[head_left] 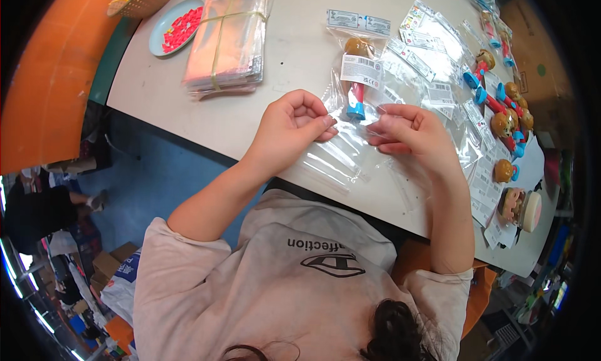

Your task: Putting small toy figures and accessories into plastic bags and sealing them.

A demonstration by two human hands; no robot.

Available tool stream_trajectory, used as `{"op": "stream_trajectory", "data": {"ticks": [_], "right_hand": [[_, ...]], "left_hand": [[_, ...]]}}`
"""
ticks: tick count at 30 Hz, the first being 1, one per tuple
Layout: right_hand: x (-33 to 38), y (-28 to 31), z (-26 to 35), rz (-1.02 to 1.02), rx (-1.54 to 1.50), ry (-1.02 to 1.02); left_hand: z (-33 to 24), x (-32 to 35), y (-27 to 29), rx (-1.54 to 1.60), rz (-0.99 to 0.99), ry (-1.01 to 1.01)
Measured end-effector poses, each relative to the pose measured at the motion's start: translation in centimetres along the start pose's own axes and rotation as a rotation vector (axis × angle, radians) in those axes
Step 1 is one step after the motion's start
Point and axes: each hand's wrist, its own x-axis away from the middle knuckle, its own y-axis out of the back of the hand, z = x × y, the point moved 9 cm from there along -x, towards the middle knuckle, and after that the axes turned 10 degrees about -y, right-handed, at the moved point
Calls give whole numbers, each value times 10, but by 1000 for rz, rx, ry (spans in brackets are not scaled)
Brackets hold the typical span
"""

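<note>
A clear plastic bag [334, 88] lies in front of me, with a printed header at its far end. Inside it is a small toy [355, 100] with a brown round head, a red stem and a blue base; a white label [362, 70] covers its middle. My left hand [299, 120] pinches the bag's near left edge between thumb and fingers. At the near right edge, my right hand [410, 132] has its fingers closed on the same film. Below the hands, thin clear plastic strips [332, 168] lie on the table.
A banded stack of clear bags [226, 41] sits at the far left, beside a plate [156, 43] of small red pieces and a basket [150, 1]. Packed bags [432, 54], loose toys [504, 124], label sheets [487, 179] and a round tub [531, 212] crowd the right.
</note>
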Motion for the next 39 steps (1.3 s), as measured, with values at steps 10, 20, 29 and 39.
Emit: {"op": "stream_trajectory", "data": {"ticks": [10,20,29,39], "right_hand": [[-6,7,-5,-59,-1,10],[-5,3,-5,39,-120,48],[-2,-4,-3,295,-395,52],[11,-24,8,393,-355,123]], "left_hand": [[0,5,0,-80,47,-9],[-18,-12,10,-237,49,-17],[-27,-51,-13,-103,31,62],[-12,-75,-28,97,109,149]]}}
